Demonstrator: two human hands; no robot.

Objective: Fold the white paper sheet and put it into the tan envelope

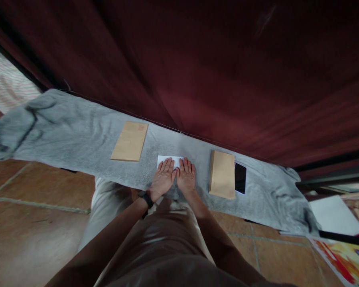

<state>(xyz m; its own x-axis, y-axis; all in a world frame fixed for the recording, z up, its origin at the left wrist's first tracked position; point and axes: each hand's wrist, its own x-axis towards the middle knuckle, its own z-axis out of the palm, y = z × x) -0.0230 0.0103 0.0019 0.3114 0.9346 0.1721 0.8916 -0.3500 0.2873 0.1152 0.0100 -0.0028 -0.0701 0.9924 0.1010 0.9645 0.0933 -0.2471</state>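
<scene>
A sheet of white paper (169,158) lies on the grey cloth in front of me, its near part covered by my hands. My left hand (164,175) rests flat on its left side, fingers stretched forward; a dark watch is on that wrist. Beside it, my right hand (186,174) lies flat over the paper's right side, with the thumbs close together. To the left is a brown envelope (129,141) with a small reddish mark at its top corner. On the right sits a thicker stack of brown envelopes (222,174).
A phone (240,178) with a dark screen lies against the right stack. The grey cloth (77,131) covers a narrow bench-like surface. Behind it rises a dark red curtain (191,87). Tiled floor (42,231) shows below; a colourful printed box (347,259) stands at lower right.
</scene>
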